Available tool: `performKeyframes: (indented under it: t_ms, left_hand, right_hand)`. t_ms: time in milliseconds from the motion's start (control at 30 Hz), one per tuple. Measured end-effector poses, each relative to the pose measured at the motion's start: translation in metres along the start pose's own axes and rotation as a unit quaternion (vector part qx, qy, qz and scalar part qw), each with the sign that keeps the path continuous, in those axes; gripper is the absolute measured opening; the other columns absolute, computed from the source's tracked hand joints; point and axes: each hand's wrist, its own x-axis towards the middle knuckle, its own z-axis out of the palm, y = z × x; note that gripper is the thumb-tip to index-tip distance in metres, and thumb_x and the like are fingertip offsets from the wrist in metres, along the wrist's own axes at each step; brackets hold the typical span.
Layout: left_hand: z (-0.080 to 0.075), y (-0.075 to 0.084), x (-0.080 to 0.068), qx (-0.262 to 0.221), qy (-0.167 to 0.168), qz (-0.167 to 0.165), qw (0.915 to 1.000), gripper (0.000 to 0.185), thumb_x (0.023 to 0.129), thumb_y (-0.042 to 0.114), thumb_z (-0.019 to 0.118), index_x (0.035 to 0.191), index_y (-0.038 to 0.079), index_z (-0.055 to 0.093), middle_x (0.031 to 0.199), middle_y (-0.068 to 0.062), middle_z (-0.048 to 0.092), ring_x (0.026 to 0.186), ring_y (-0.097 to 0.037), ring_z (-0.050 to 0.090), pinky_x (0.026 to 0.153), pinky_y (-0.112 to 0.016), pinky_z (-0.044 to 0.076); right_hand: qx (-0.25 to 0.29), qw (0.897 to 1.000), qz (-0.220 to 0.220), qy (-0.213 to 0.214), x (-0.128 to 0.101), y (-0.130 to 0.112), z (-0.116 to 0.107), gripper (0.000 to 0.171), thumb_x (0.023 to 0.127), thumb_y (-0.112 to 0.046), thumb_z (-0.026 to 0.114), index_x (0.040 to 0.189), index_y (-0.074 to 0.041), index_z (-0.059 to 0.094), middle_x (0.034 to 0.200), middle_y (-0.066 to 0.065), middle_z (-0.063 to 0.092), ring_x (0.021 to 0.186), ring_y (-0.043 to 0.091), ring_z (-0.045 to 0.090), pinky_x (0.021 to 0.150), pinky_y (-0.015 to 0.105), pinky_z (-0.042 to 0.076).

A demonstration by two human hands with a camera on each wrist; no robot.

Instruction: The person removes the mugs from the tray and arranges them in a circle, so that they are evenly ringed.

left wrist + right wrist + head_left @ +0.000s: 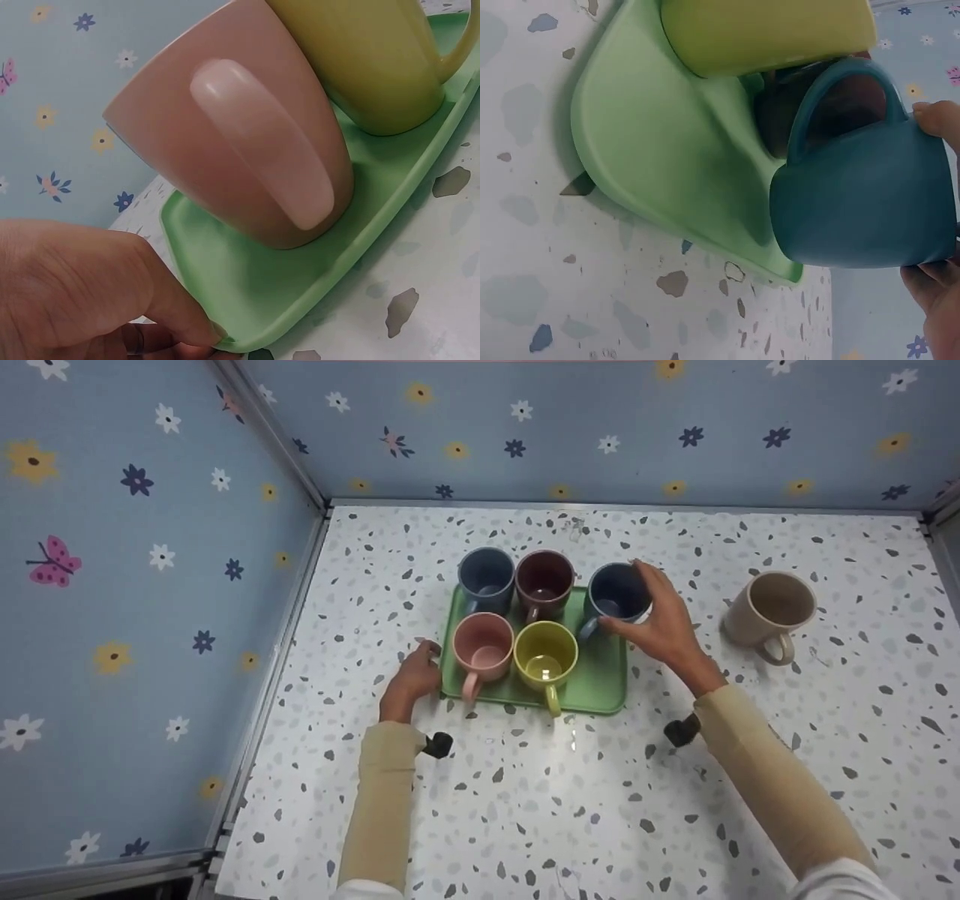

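A dark blue mug (611, 589) is gripped by my right hand (664, 619), thumb near its handle and fingers round the far side. In the right wrist view this blue mug (862, 199) is over the back right part of the green tray (652, 142); whether it touches the tray I cannot tell. My left hand (416, 673) pinches the tray's left edge, thumb on the rim (247, 341). On the tray stand a pink mug (482, 645) and a yellow mug (545, 652) in front, with a grey-blue mug (487, 574) and a maroon mug (544, 577) behind.
A beige mug (765, 615) stands on the speckled white table (525, 810), right of the tray. Blue flowered panels (570, 457) rise along the back and left sides of the table.
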Motion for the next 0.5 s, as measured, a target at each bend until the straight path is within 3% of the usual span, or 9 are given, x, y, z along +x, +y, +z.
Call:
performKeyframes:
  t_ms: [233, 500]
  left_hand:
    - [0.001, -0.001, 0.000, -0.005, -0.006, -0.007, 0.9999, 0.040, 0.088, 0.006, 0.039, 0.128, 0.003, 0.046, 0.124, -0.021, 0.054, 0.101, -0.030, 0.052, 0.092, -0.042, 0.040]
    - [-0.001, 0.000, 0.002, 0.004, -0.008, -0.011, 0.9999, 0.042, 0.088, 0.006, 0.036, 0.129, 0.004, 0.046, 0.112, -0.019, 0.056, 0.094, -0.028, 0.051, 0.086, -0.039, 0.040]
  right_hand:
    - [-0.001, 1.000, 0.008, 0.030, -0.012, 0.008, -0.018, 0.098, 0.065, -0.032, 0.087, 0.145, -0.004, 0.038, 0.145, 0.018, 0.042, 0.132, 0.034, 0.041, 0.109, 0.050, 0.030]
    - [-0.013, 0.996, 0.018, 0.084, -0.032, 0.021, -0.037, 0.095, 0.065, -0.026, 0.087, 0.143, -0.003, 0.040, 0.144, 0.020, 0.043, 0.134, 0.036, 0.039, 0.111, 0.048, 0.027]
